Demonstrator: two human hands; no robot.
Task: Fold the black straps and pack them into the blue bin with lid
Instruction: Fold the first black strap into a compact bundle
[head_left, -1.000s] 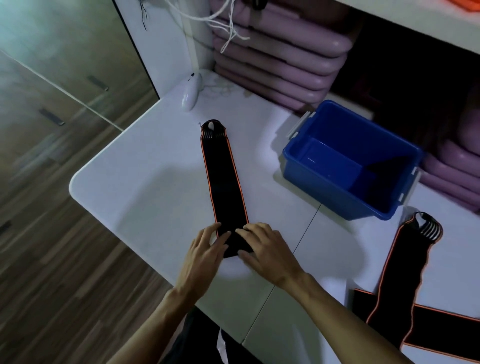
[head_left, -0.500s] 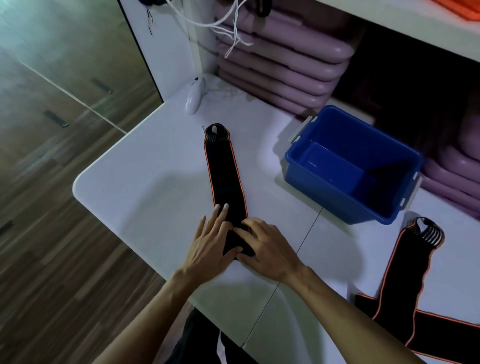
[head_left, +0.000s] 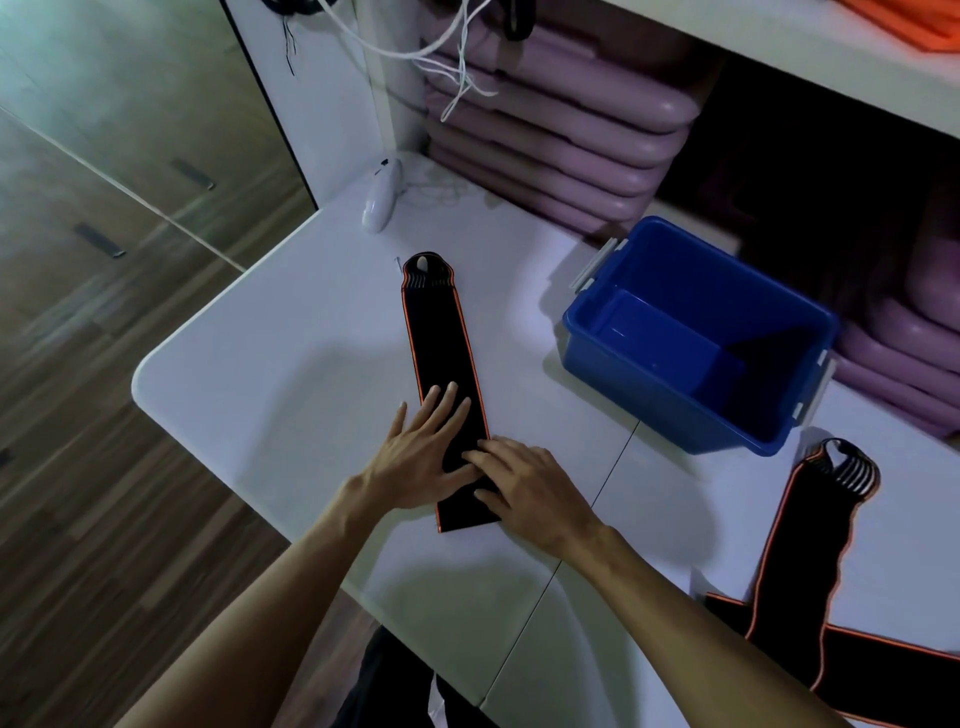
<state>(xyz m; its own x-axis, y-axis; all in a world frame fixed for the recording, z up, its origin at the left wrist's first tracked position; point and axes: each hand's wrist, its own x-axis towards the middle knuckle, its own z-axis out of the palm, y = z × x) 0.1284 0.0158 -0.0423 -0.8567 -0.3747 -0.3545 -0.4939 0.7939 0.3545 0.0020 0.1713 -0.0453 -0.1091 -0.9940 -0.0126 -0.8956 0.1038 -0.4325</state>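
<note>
A long black strap (head_left: 440, 338) with orange edging lies flat on the white table (head_left: 270, 364), its looped end pointing away from me. My left hand (head_left: 415, 457) rests flat on the strap's near part, fingers spread and stretched forward. My right hand (head_left: 524, 486) presses the strap's near right edge with bent fingers. The blue bin (head_left: 691, 343) stands open and empty to the right of the strap; no lid shows. More black straps (head_left: 810, 545) lie at the right edge of the table.
A white handheld device (head_left: 382, 200) with a cord lies at the table's far left corner. Stacked purple pads (head_left: 550, 119) fill the shelf behind the bin. The table's left edge drops to a wooden floor (head_left: 104, 467).
My left hand has slid forward along the strap, fingers stretching out flat. My right hand stays on the near end. The view has shifted slightly.
</note>
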